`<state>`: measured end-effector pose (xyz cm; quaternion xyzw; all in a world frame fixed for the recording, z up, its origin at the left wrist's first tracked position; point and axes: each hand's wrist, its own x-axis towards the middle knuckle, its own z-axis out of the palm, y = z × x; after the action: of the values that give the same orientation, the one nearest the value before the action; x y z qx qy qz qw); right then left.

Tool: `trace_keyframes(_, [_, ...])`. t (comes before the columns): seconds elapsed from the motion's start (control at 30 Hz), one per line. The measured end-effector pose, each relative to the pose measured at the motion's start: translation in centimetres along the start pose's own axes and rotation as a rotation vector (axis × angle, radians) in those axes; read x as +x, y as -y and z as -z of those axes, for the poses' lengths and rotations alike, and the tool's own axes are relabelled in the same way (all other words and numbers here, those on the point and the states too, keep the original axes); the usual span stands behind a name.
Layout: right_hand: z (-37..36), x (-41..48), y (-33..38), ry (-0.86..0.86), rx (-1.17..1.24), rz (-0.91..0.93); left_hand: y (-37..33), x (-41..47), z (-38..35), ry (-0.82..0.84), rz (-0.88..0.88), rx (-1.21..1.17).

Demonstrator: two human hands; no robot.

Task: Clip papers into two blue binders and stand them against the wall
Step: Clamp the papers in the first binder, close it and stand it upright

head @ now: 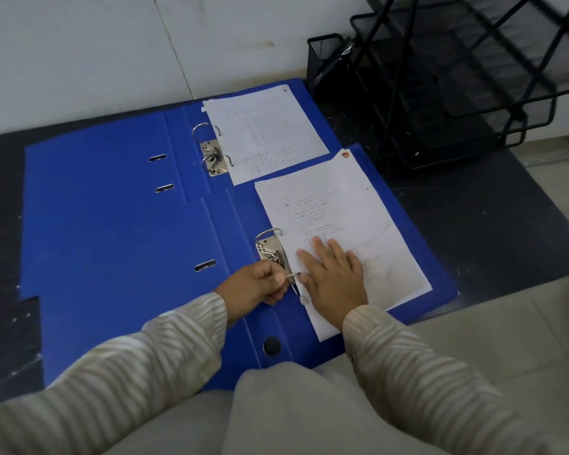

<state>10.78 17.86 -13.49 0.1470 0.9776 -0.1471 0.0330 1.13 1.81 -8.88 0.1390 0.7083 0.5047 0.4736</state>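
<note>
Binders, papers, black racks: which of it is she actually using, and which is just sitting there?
In use: near binder, its paper, lever clip, far binder, its paper, left hand, right hand.
Lying about: mesh tray rack, mesh pen cup.

Blue binders (112,224); white papers (339,224); beige striped sleeves (418,366); black mesh trays (457,93).

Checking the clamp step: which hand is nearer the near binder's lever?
Left. The left hand pinches the lever; the right hand lies flat beside it on the paper.
</note>
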Motion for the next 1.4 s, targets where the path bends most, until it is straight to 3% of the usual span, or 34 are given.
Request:
trace_keyframes(0.1, [0.2,-0.2,0.1,0.044,-0.009,0.003,0.2,-0.8,-0.9,-0.176,0.006,-0.065])
trace_keyframes(0.27, [1.4,0.1,1.4,0.108,0.089,-0.076,2.1,-3.9,-1.6,-0.473,-0.004,0.101])
trace_keyframes(0.4, [3.5,-0.7,4.3,0.062,0.467,-0.119,4.8,-7.5,0.4,-0.58,0.028,0.228])
trace_keyframes(0.47, [3.9,-1.2,5.5,0.075,0.538,-0.096,6.4,-8.8,1.8,-0.658,0.056,0.317])
trace_keyframes(0.57, [3.2,-2.6,7.7,0.002,0.204,0.046,8.5,-11.4,4.7,-0.783,0.094,0.467])
trace_keyframes(0.73, [0.3,-4.2,10.8,0.096,-0.118,0.1,10.9,-15.1,8.9,-0.941,0.307,0.711])
trace_keyframes(0.87, [-1.6,-5.1,13.1,0.233,-0.118,0.056,12.4,-17.9,10.9,-0.977,0.424,0.671])
trace_keyframes(1.03, [-2.4,-5.6,14.6,0.253,-0.106,-0.017,14.1,-20.7,11.5,-0.947,0.527,0.517])
trace_keyframes(1.3, [-3.4,-7.1,17.8,0.28,-0.097,-0.024,12.8,-22.0,11.4,-0.936,0.44,0.201])
trace_keyframes(1.4, [-3.3,-7.5,18.1,0.282,-0.045,-0.033,12.3,-22.9,12.3,-0.925,0.306,-0.014])
